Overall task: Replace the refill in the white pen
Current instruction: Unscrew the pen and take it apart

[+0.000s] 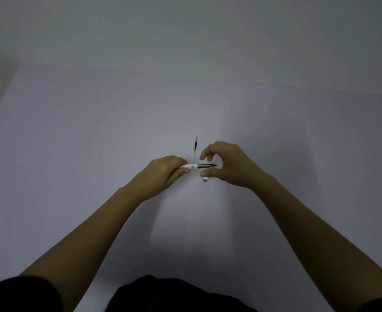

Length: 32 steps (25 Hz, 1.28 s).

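My left hand (163, 174) grips the white pen barrel (191, 166), which lies level and points right. A dark refill (206, 165) sticks out of the barrel's open end. Its tip reaches into my right hand (230, 165). My right forefinger and thumb are curled apart above and below the refill without pinching it. A small white pen part with a dark end (205, 179) pokes out below the right thumb, held in that hand. Another refill (195, 147), dark at the far end and clear yellowish near me, lies on the table just behind the hands.
The pale table (95, 154) spreads wide on all sides, with its far edge against a light wall. My dark clothing shows at the bottom of the view.
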Available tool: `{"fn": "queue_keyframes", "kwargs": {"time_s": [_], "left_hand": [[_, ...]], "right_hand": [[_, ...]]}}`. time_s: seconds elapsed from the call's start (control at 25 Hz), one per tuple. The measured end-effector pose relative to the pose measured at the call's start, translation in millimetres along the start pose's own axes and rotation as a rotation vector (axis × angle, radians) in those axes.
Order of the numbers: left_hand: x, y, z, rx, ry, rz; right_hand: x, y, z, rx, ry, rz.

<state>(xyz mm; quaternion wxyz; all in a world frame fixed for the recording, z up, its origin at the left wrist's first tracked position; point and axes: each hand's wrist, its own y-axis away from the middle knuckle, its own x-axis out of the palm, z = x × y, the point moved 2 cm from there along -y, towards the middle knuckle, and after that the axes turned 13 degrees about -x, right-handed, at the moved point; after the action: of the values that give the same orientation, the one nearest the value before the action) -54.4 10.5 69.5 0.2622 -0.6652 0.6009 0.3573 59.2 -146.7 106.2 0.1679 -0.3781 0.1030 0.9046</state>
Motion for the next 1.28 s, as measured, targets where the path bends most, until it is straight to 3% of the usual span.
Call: {"fn": "queue_keyframes", "kwargs": {"time_s": [0.16,0.32,0.52,0.68,0.84,0.92,1.08,1.28], "left_hand": [[-2.2,-0.2,1.7,0.01,-0.003,-0.009],[-0.3,0.9,-1.2,0.003,0.019,-0.023],[0.7,2.0,-2.2,-0.049,0.11,-0.031],[2.2,6.2,3.2,-0.181,0.279,-0.025],[0.6,6.7,4.3,-0.155,0.248,-0.058],[-1.4,7.6,3.3,-0.138,0.23,-0.077],[-3.9,8.6,3.7,-0.12,0.193,-0.077],[-3.4,7.7,2.8,-0.119,0.185,-0.085]], "right_hand": [[3.5,-1.3,-3.1,0.081,-0.003,0.097],[0.7,-1.3,0.7,-0.032,0.005,-0.01],[-0.2,-3.8,-0.5,0.137,-0.001,0.124],[-4.6,-1.2,-6.3,0.076,0.008,-0.022],[-8.1,-2.1,-4.2,-0.045,-0.033,-0.134],[-8.7,-2.2,-2.4,-0.068,-0.048,-0.141],[-6.4,-4.7,-3.0,0.093,-0.064,-0.026],[-9.1,-4.8,-0.4,0.005,-0.082,-0.107]]}}
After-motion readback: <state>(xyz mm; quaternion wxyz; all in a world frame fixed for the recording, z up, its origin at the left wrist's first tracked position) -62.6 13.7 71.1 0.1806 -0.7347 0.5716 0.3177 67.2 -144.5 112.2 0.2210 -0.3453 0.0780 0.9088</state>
